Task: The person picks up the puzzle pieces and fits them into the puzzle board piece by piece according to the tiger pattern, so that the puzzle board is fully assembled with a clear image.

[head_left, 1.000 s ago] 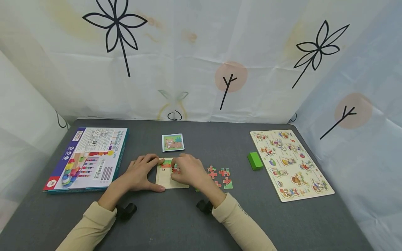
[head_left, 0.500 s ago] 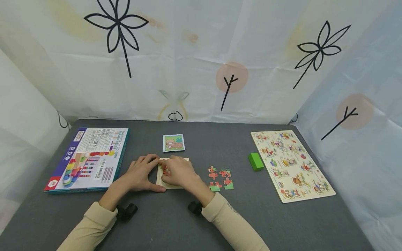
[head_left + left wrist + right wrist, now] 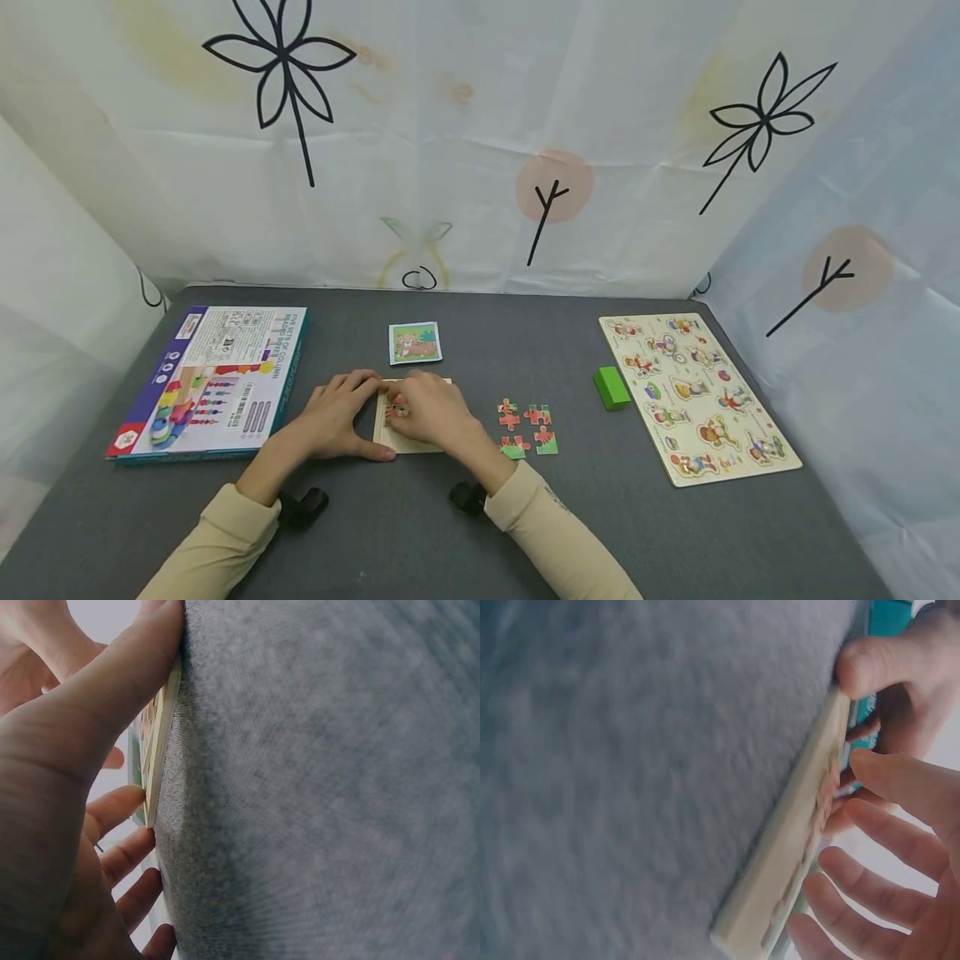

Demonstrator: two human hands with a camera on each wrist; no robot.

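Note:
A small pale wooden puzzle board (image 3: pixel 411 444) lies on the grey table. My left hand (image 3: pixel 333 417) grips its left side, the thumb at the near edge and fingertips at the far corner; the left wrist view shows this thumb (image 3: pixel 112 682) along the rim. My right hand (image 3: pixel 429 408) is over the board, fingertips close on the red and green jigsaw pieces (image 3: pixel 397 407) set in it. In the right wrist view the thumb and fingers (image 3: pixel 889 832) are spread apart beside the pieces. Part of the board's picture is hidden beneath this hand.
Several loose jigsaw pieces (image 3: pixel 542 435) lie right of the board. A picture card (image 3: pixel 415 342) lies behind it. At the left is a large flat box (image 3: pixel 217 383); at the right are a green block (image 3: pixel 611 388) and a bigger picture board (image 3: pixel 697 396).
My right hand has shifted left over the board and settled lower on the pieces, then stayed nearly still. The loose pieces beside it came more into view. My left hand has kept its hold.

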